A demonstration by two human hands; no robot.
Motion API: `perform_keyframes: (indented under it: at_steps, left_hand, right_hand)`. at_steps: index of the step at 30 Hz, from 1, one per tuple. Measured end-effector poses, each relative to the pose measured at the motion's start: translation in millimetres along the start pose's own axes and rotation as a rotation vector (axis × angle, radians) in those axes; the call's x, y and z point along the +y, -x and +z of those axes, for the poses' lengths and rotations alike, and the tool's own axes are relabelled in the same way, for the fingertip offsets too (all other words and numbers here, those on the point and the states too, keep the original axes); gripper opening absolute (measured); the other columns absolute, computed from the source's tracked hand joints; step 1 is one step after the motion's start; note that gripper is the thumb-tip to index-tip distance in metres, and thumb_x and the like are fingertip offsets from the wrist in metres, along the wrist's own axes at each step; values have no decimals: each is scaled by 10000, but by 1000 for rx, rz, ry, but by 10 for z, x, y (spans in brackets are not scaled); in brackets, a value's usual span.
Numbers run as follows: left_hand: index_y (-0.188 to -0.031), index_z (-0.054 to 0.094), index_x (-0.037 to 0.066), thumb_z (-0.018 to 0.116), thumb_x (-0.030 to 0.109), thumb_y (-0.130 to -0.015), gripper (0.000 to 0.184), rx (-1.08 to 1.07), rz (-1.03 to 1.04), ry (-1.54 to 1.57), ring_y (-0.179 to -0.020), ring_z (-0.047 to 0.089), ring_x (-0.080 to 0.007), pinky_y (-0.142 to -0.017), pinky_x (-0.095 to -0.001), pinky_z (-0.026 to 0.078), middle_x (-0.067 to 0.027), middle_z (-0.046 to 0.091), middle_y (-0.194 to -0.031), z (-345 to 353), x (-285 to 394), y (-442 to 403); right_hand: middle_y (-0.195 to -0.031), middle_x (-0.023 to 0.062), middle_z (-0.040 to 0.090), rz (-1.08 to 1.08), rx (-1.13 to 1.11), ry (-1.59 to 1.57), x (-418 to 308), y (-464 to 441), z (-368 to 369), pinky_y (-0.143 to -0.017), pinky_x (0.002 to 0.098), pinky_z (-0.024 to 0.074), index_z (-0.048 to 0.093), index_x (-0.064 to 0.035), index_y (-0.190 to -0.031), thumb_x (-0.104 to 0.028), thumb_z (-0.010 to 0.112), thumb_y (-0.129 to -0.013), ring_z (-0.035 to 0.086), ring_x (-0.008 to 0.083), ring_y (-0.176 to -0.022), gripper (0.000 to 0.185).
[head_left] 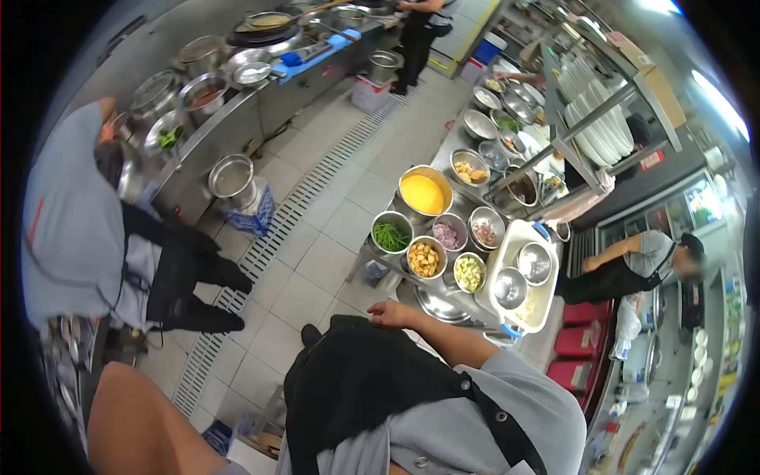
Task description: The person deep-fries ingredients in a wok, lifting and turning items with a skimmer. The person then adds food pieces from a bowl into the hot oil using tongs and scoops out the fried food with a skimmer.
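Note:
My right hand (392, 314) hangs in front of my black apron, fingers loosely apart with nothing in them. It is nearest the counter corner, where several metal pots stand: one with chopped greens (391, 235), one with golden-brown chunks (423, 260), one with pale green cubes (469, 273) and one with chopped purple onion (448, 233). Behind them is a larger pot of yellow liquid (423, 192). A white tub with blue handles (543, 317) holds two steel bowls (509, 287). Only my bent left arm (146, 419) shows at lower left; its hand is out of view.
A co-worker in grey (75, 198) stands left by the stove line of pots (204, 93). Another person (641, 253) is at the right, one more at the far end. A pot (231, 178) sits on a blue crate (255, 212) beside the floor drain (273, 245). Plates (598, 119) fill an overhead rack.

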State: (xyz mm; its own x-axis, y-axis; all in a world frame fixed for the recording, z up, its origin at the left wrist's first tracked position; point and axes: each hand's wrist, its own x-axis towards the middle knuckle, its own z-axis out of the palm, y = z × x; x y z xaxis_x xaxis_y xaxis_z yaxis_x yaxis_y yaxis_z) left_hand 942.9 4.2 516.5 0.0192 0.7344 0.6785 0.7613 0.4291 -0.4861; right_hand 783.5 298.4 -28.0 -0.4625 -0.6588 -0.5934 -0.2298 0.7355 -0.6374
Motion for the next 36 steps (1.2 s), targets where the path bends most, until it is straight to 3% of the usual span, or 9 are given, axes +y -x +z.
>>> perform_keyframes:
  at_steps: [10, 16, 19, 23, 26, 28, 29, 31, 36]
  left_hand:
    - [-1327, 592, -18, 633, 311, -942, 508, 106, 123, 192, -1165, 630, -251, -991, -369, 493, -178, 632, -1298, 874, -1771, 606]
    - [-1350, 583, -5, 644, 301, -939, 516, 246, 107, 208, -1179, 624, -244, -1009, -362, 484, -161, 624, -1323, 1760, -2737, 729]
    - [-1361, 578, 1, 649, 296, -937, 521, 410, -19, 207, -1186, 621, -241, -1017, -359, 479, -153, 620, -1335, 2098, -3104, 911]
    - [-1376, 572, 10, 655, 290, -935, 529, 528, -511, 320, -1195, 618, -236, -1029, -354, 473, -142, 614, -1351, 2861, -3372, 1435]
    - [-1388, 568, 16, 660, 285, -934, 536, 126, -1025, 636, -1202, 615, -232, -1038, -351, 469, -134, 610, -1364, 3778, -3357, 2062]
    - [-1412, 533, 5, 726, 281, -882, 628, -574, -1421, 912, -1268, 590, -285, -1079, -378, 447, -192, 602, -1375, 4356, -3140, 2700]
    - [-1413, 520, 1, 725, 320, -886, 650, -1049, -1110, 951, -1246, 595, -361, -1035, -425, 484, -237, 594, -1367, 4487, -3233, 2831]
    - [-1423, 501, 2, 725, 345, -886, 675, -1685, -890, 1099, -1211, 597, -404, -995, -454, 499, -243, 593, -1358, 4767, -3356, 3074]
    - [-1433, 485, 15, 727, 342, -882, 685, -1120, -987, 1222, -1171, 622, -401, -964, -467, 502, -233, 618, -1321, 5387, -3933, 3823]
  right_hand:
    - [-1266, 159, 688, 83, 42, -367, -555, -376, -267, -1048, 370, 467, 608, -107, -1380, -423, 604, -992, 636, 282, -1192, 501]
    - [-1460, 103, 562, -289, -132, -866, -970, -905, -1307, -1170, 344, 328, 536, -109, -1463, -429, 478, -1073, 468, 217, -1383, 507]
    - [-1500, 102, 522, -325, -117, -778, -1166, -1048, -1949, -1191, 346, 293, 516, -89, -1476, -431, 475, -1075, 423, 210, -1417, 529]
    - [-1482, 87, 543, -407, -52, -825, -1227, -1345, -2416, -1171, 331, 329, 462, -88, -1511, -346, 517, -1069, 460, 202, -1392, 515]
    - [-1454, 84, 566, -394, 21, -808, -1235, -1392, -2825, -1151, 333, 356, 454, -79, -1512, -307, 550, -1058, 491, 199, -1358, 517]
    - [-1437, 81, 578, -340, 76, -817, -1224, -1568, -2990, -1139, 338, 371, 453, -82, -1513, -284, 569, -1049, 509, 192, -1330, 519]
    - [-1428, 79, 584, -320, 74, -794, -1223, -1717, -3150, -1133, 340, 378, 452, -83, -1513, -272, 579, -1045, 518, 189, -1316, 521]
    - [-1396, 108, 600, -300, 58, -884, -1257, -2044, -3396, -1079, 336, 438, 474, -58, -1483, -238, 604, -1025, 563, 199, -1265, 509]
    - [-1307, 121, 657, -196, 265, -882, -1288, -3128, -4159, -1044, 331, 460, 534, 8, -1400, -170, 607, -1010, 606, 204, -1207, 434]
